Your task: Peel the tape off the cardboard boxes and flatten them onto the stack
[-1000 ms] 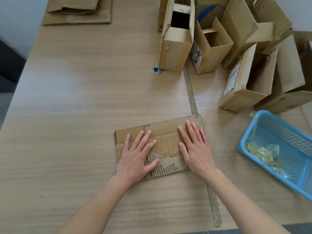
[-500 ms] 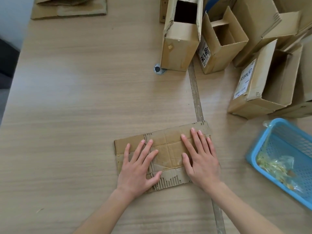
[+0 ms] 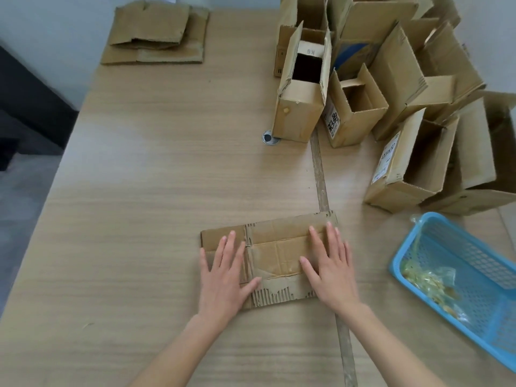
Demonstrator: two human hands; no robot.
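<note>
Head view, one frame logged. You had both palms down on a flattened box at the near middle of the table: your left hand lay flat with straight fingers over its left part, and your right hand lay the same way over its right part. Neither hand grasped anything; both only pressed. The box lay collapsed, with torn corrugation showing along its near edge.

Progress, as judged: this box was flat but not yet on the stack, which sat well apart at the far left corner with a few flattened pieces on it. Several upright boxes stood clustered at the far right, flaps open, not yet flattened. Much of the task looked left to do.

Containers: the blue basket at your right held crumpled yellowish clear scraps, probably peeled tape. The nearest upright box showed a dark, apparently empty interior.
</note>
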